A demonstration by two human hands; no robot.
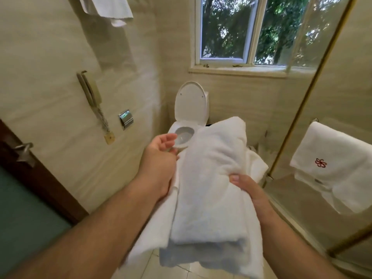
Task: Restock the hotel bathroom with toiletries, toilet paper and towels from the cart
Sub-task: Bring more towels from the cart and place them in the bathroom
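Towels [211,178], a folded white stack, sit in front of the toilet [191,109] and cover its right side, carried at waist height. The right hand [247,190] grips the stack's right edge, thumb on top and fingers hidden underneath. The left hand [159,156] lies against the left edge with its fingers relaxed and spread, holding nothing. The likely step is carrying the stack to a rail or shelf. To do it well, the left palm should slide under the loose bottom layers, which sag toward the floor, so the folds stay square and nothing drags. Right of the toilet, a hung towel [332,164] with a red emblem drapes over a bar on the glass screen [302,109], so that spot looks already filled. High to the left of the toilet, another towel [106,9] hangs from above. That may be the rack to aim for, though I cannot see it. Left of the toilet, a phone [90,91] and a paper holder [125,119] stick out from the wall, and a door [30,178] stands nearer the person. The open toilet bowl lies just beyond the stack, so a slipped towel could land in it.
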